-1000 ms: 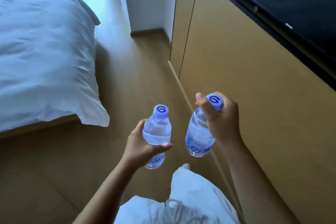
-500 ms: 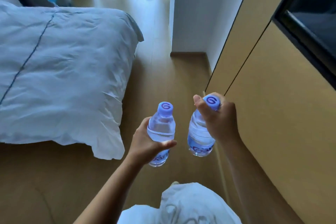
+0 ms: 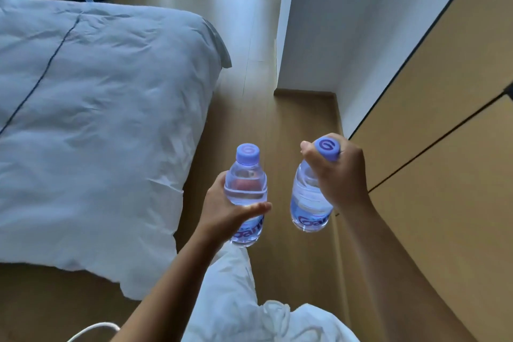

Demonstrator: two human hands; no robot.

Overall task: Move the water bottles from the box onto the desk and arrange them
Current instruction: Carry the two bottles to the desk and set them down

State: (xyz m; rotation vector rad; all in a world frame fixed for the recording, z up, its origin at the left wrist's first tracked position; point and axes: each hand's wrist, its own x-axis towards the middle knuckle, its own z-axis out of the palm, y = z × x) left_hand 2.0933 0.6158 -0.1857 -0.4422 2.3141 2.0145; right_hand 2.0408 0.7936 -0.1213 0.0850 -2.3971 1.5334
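I am looking down over a wide bed under a rumpled white duvet (image 3: 97,125) lying to the left; a tan wooden cabinet front (image 3: 444,147) is running along the right; pale wood flooring (image 3: 249,36) is stretching between them; my left hand (image 3: 222,211) is wrapping round the middle of one clear plastic water bottle with a lilac cap (image 3: 246,191), upright; my right hand (image 3: 337,175) is gripping the neck of a second clear lilac-capped bottle (image 3: 309,200), tilted, hanging just beside the first; both are being held in the air above the floor.
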